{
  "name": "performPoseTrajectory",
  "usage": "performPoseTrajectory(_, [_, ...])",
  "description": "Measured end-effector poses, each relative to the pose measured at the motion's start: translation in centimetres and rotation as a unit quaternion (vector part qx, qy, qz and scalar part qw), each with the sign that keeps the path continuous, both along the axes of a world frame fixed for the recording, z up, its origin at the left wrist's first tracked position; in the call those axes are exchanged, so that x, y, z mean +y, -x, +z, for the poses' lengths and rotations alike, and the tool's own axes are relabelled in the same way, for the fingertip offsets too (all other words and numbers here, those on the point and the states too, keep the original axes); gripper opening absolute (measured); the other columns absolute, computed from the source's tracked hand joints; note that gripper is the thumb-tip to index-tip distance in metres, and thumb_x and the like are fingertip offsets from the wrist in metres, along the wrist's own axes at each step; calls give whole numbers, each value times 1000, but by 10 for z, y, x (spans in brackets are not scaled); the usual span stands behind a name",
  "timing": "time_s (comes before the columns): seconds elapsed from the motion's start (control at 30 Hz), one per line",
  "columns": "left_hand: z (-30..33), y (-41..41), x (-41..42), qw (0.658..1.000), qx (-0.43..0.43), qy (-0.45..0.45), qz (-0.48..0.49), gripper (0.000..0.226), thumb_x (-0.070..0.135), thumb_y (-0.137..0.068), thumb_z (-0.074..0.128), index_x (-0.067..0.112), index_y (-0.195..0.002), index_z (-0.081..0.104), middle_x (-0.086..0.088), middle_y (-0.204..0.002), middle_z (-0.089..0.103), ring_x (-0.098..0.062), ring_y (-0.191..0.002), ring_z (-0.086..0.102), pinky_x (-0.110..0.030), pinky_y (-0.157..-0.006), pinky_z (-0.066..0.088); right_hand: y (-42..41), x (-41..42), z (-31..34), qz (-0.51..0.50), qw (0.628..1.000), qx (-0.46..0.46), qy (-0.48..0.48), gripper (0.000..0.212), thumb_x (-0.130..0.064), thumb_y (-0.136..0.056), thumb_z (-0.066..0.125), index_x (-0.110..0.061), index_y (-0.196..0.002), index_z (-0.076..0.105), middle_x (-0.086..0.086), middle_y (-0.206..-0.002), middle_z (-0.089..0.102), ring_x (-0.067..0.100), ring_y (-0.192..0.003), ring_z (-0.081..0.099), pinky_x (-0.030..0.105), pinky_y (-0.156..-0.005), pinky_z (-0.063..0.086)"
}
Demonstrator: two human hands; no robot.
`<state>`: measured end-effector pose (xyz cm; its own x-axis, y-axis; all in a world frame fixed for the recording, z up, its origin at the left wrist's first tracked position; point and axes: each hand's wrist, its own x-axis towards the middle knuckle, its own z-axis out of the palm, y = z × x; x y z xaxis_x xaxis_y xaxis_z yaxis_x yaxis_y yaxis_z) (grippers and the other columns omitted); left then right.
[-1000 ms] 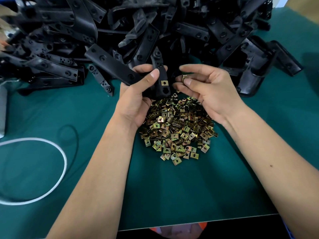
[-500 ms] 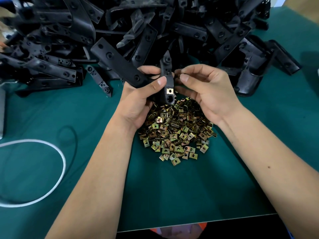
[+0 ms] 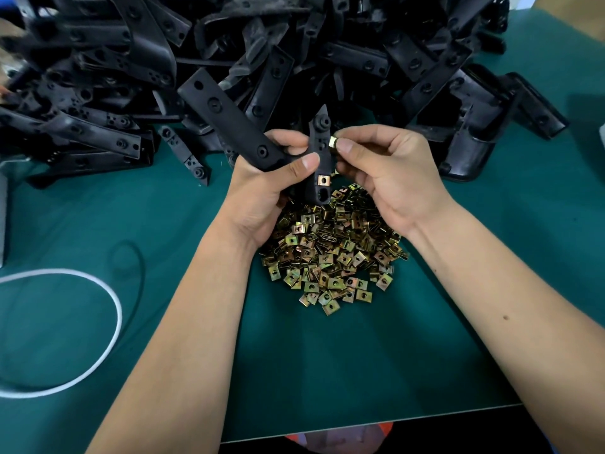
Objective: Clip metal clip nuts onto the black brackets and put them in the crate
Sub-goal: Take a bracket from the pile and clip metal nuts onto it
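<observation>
**A clip goes onto the black bracket**

We see two bare arms reaching over a green table (image 3: pixel 327 371). The left hand (image 3: pixel 265 188) is curled tight around a black bracket (image 3: pixel 229 126). Its thumb lies across the front of the bracket and its fingers wrap round the back. One long flat arm of the bracket sticks up and to the left, with round holes in it. A shorter arm stands nearly upright between the two hands.

One metal clip nut (image 3: pixel 323 180) already sits on the lower part of that short arm, just under the left thumb. It looks like a small coppery square with a hole in the middle.

The right hand (image 3: pixel 389 178) pinches a second clip nut (image 3: pixel 333 143) between its thumb and first finger. This clip touches the right edge of the short arm, higher up than the first one. We cannot tell if it is pushed on all the way.

Right below the hands, on the table, lies a heap of loose clip nuts (image 3: pixel 330 257), shiny gold and brown. Behind the hands, a big pile of black brackets (image 3: pixel 294 54) fills the far side of the table. A white cord (image 3: pixel 108 335) loops on the table at the left.
</observation>
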<state>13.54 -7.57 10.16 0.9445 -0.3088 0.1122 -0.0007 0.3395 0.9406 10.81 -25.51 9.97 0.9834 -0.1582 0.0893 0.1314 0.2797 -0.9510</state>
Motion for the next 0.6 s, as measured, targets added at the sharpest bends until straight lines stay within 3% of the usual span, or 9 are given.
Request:
performPoseTrajectory(0.27, [-1, -1, 3, 1000, 6, 0, -12, 20, -1, -83, 73, 13, -95, 65, -7, -95, 61, -20, -85, 68, -33, -72, 57, 2, -2, 5, 38, 999, 5, 12, 10, 6, -91, 70, -2, -96, 74, 9, -90, 74, 15, -83, 69, 25, -76, 58])
performPoseTrajectory(0.37, [1, -1, 6, 999, 26, -5, -27, 19, 3, -82, 75, 15, -94, 68, 0, -88, 61, -16, -80, 69, -33, -67, 59, 4, -4, 8, 55, 998, 6, 4, 12, 7, -90, 70, -2, -97, 71, 7, -86, 71, 13, -80, 69, 24, -73, 57])
performPoseTrajectory(0.6, [6, -3, 14, 994, 79, -14, -67, 21, 7, -78, 74, 27, -80, 77, -9, -100, 62, -18, -79, 70, -34, -61, 60, 6, -2, 12, 92, 996, 9, -12, 20, 5, -87, 72, -7, -100, 64, 5, -80, 74, 13, -77, 70, 24, -67, 57])
